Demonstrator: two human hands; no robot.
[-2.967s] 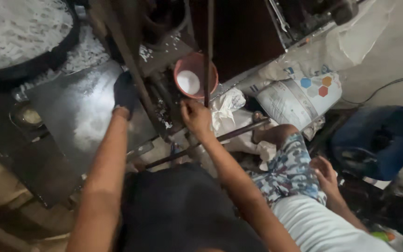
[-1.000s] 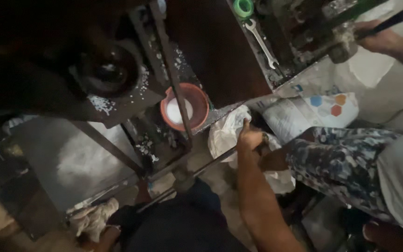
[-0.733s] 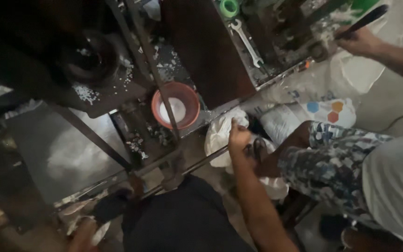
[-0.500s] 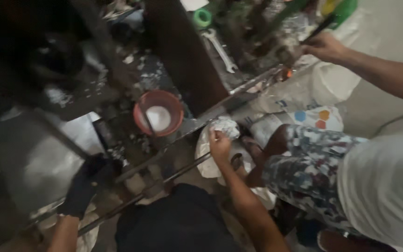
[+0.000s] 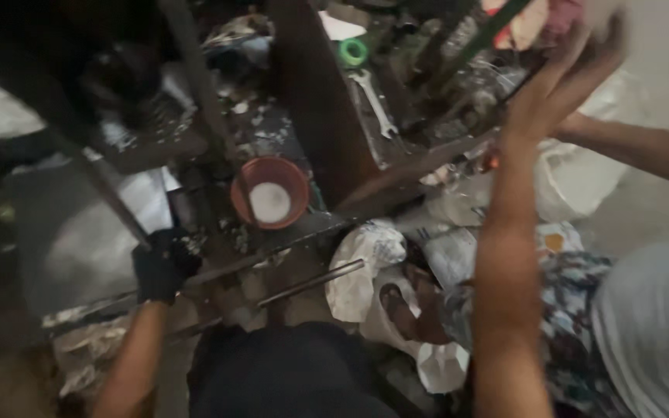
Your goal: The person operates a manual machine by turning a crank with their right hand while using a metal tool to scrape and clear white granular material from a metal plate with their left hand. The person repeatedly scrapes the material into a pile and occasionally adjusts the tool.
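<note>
dim on my feed, upper left nearly black. light falls from the right on the pale wall [image 5: 660, 209]. motion blur smears my raised right hand [image 5: 563, 85].

This is a cramped, grimy workshop: a dark metal machine frame [image 5: 327, 116] fills the view, a spanner [image 5: 373, 101] lies on its ledge (beside a roll of green tape [image 5: 353, 53]), and white sacks [image 5: 369, 267] and pale scraps crowd the floor.
</note>
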